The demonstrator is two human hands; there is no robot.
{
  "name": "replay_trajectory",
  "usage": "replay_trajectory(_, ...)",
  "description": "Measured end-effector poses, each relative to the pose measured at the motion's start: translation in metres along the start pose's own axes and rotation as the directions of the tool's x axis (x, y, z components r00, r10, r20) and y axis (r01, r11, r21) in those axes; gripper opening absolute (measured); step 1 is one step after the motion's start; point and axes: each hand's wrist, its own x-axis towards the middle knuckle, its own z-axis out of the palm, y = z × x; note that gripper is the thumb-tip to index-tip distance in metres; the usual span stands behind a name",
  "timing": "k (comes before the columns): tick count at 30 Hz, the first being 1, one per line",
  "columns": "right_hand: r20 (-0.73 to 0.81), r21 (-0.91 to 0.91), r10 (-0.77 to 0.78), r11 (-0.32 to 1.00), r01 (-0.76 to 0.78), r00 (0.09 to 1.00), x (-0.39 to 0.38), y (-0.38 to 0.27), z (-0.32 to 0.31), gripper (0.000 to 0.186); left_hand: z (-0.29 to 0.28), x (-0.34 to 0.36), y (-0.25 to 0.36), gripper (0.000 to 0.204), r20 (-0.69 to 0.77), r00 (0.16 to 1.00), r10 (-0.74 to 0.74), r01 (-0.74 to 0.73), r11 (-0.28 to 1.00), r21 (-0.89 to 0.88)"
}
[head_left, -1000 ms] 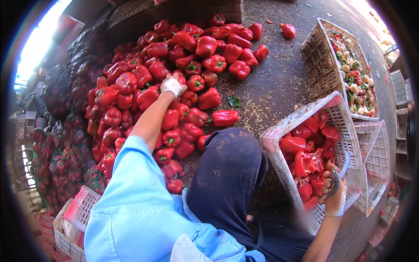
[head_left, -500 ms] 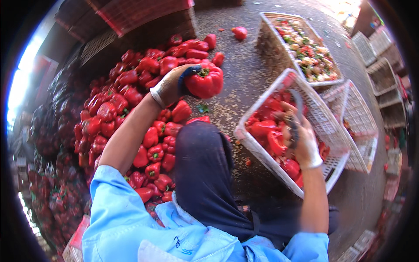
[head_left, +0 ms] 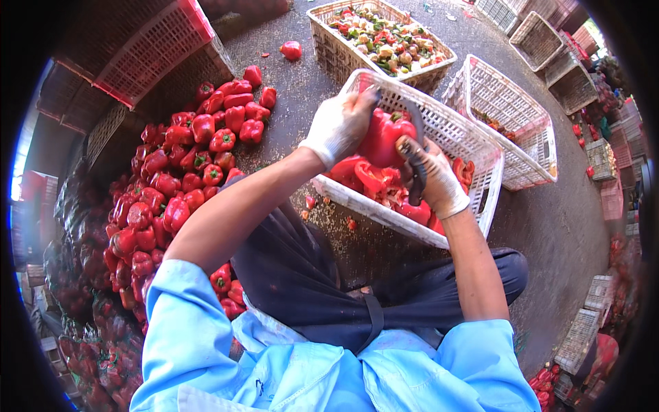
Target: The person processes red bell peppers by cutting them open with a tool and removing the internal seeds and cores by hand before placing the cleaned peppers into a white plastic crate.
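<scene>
My left hand (head_left: 340, 127), in a white glove, holds a whole red bell pepper (head_left: 383, 137) over a white plastic crate (head_left: 449, 130). My right hand (head_left: 432, 175), also gloved, grips a dark-handled knife (head_left: 416, 154) whose blade rests against the pepper. Cut red pepper pieces (head_left: 371, 178) lie inside the crate below both hands. On my left a large pile of whole red peppers (head_left: 178, 178) covers the ground.
A crate of pepper cores and scraps (head_left: 381, 31) stands behind the white one. An almost empty white crate (head_left: 511, 120) sits to the right, with more stacked crates (head_left: 535, 27) beyond. Red crates (head_left: 147, 51) lean at the upper left. One pepper (head_left: 291, 49) lies alone on the concrete.
My left hand lifted a pepper from the pile and carried it right, over the crate. My right hand rose with the knife to meet it.
</scene>
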Motion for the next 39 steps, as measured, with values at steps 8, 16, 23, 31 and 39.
replay_trajectory(8,-0.015,0.466,0.001,0.885,0.006,1.0,0.011,0.018,-0.049,0.032,0.047,-0.005,0.04,0.043,-0.083,0.988,0.13,-0.133,0.99,-0.036)
replay_trajectory(16,-0.064,0.039,-0.062,0.997,0.065,0.996,-0.022,-0.027,-0.029,0.044,0.041,-0.015,0.008,0.077,0.212,0.958,0.193,-0.152,0.969,-0.197)
replay_trajectory(23,-0.014,-0.113,-0.058,0.992,0.057,0.998,-0.018,-0.028,-0.025,0.06,0.038,-0.043,-0.004,0.073,0.312,0.948,-0.056,0.22,0.824,-0.522)
replay_trajectory(31,-0.053,-0.216,-0.032,0.976,0.02,0.998,-0.01,-0.023,-0.024,0.066,0.046,-0.054,-0.009,0.054,0.115,0.988,-0.103,0.151,0.796,-0.586)
replay_trajectory(39,-0.081,-0.571,-0.34,0.786,0.236,0.937,-0.009,0.006,-0.008,0.056,0.04,-0.054,0.008,0.046,-0.235,0.968,0.087,-0.107,0.992,-0.072)
